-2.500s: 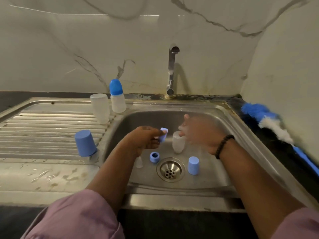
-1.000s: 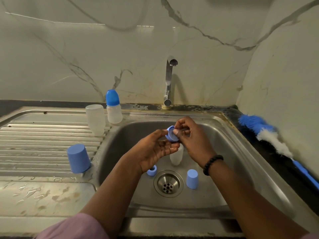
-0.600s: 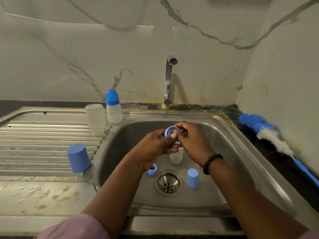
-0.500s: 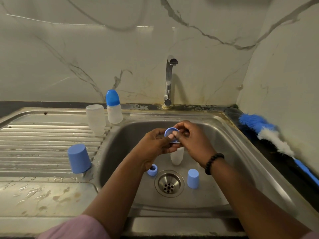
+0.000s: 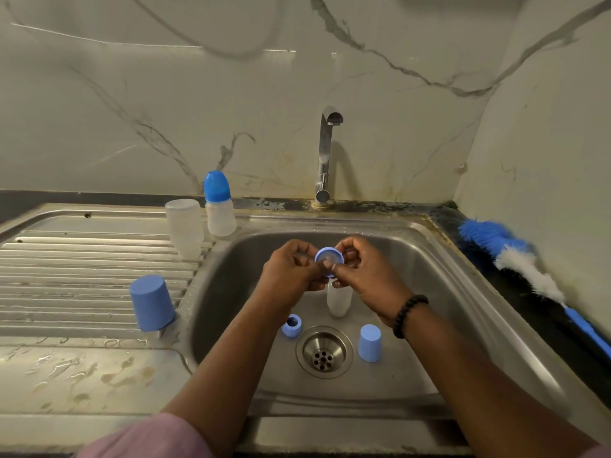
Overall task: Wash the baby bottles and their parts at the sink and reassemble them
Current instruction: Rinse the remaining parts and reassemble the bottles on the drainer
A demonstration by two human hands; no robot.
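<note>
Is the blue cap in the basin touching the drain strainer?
Apart. The head view shows bare steel between the blue cap and the drain strainer.

Bottle (image 5: 339, 300) partly behind hands

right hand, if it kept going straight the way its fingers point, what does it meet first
The right hand points left, its fingers pinching the blue ring. Past the ring, it would meet the left hand, which pinches the same ring from the other side. Depth looks about equal, so contact seems likely.
</note>
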